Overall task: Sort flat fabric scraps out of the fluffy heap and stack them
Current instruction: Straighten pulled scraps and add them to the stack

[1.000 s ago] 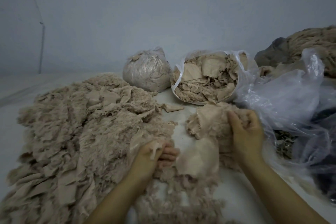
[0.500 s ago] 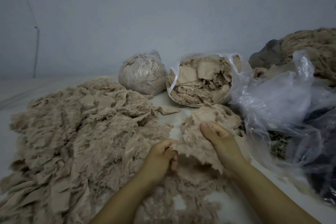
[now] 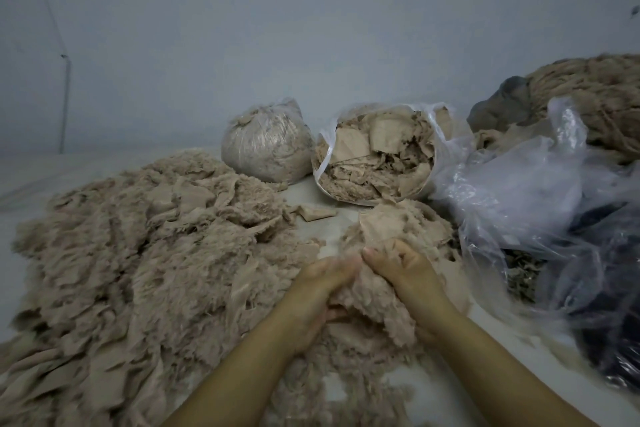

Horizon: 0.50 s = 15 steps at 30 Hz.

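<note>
Fingers [image 3: 341,265] of left hand [image 3: 317,291] curled into a fluffy beige clump [image 3: 377,291]; right hand [image 3: 403,269] grips the same clump from the other side, fingertips nearly meeting. Exact pinch is blurred, probably both holding it. Left to right: big fluffy heap [image 3: 138,253] with flat scraps mixed in, spread over the white counter [image 3: 329,191]; tied plastic bag of fluff [image 3: 266,146]; loose flat scrap [image 3: 313,211]; open bag of flat fabric scraps [image 3: 377,156]; small pile [image 3: 398,225] just behind the hands; crumpled clear plastic [image 3: 540,194]; brown fibre mound [image 3: 595,97] far right.
</note>
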Tool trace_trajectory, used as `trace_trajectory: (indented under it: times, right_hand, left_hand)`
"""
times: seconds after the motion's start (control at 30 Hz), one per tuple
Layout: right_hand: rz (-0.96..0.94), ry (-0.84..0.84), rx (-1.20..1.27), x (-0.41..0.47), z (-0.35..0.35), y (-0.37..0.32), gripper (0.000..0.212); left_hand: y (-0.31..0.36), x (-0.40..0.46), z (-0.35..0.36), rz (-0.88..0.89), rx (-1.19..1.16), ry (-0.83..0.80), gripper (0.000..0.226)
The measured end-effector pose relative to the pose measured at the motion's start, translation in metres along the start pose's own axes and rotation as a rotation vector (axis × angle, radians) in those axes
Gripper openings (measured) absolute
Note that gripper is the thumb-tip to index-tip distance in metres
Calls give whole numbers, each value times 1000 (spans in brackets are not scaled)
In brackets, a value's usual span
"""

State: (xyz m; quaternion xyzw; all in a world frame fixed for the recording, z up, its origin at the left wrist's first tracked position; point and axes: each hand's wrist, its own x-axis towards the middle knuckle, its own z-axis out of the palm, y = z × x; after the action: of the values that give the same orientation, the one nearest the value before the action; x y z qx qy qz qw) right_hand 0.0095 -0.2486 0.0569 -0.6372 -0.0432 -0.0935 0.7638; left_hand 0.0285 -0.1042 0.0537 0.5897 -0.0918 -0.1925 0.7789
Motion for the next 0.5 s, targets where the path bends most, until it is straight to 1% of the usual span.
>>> trace_trajectory:
  times: [0.03,0.07,0.1,0.17,0.23,0.27,0.3,0.33,0.37,0.4,0.43,0.47,0.5]
  right_hand:
    - [2,9,-22,1,2,3,18]
    - [25,37,-10,3,2,6,22]
    - [49,87,8,5,1,9,25]
    - [32,222,-10,12,-8,11,28]
    - [-36,314,-119,15,-14,11,29]
    - [-81,309,-185,13,-14,10,27]
    - [-124,252,-247,10,-10,9,22]
    - [-145,138,-294,5,-4,8,18]
    - [-138,-10,-337,-1,4,9,25]
    - [-135,-149,-385,-6,12,12,40]
    - [-155,-228,-440,-11,19,15,52]
    - [-193,-222,-492,-12,23,19,55]
    - [-220,-162,-490,-11,24,20,51]
  left_hand:
    - [-2,2,0,27,19,76,18]
    - [-1,4,0,49,-18,161,13]
    - [1,5,-3,71,-90,228,13]
    - [8,6,-13,104,-187,335,20]
    - [16,5,-23,106,-187,410,24]
    - [18,4,-26,98,-179,414,22]
    - [19,3,-27,87,-170,401,19]
    - [20,2,-26,73,-165,365,14]
    - [20,1,-24,58,-170,311,11]
    - [20,0,-21,51,-168,235,11]
    - [19,-1,-17,51,-158,157,14]
    - [19,-2,-14,51,-150,95,20]
    - [20,-1,-13,51,-160,52,27]
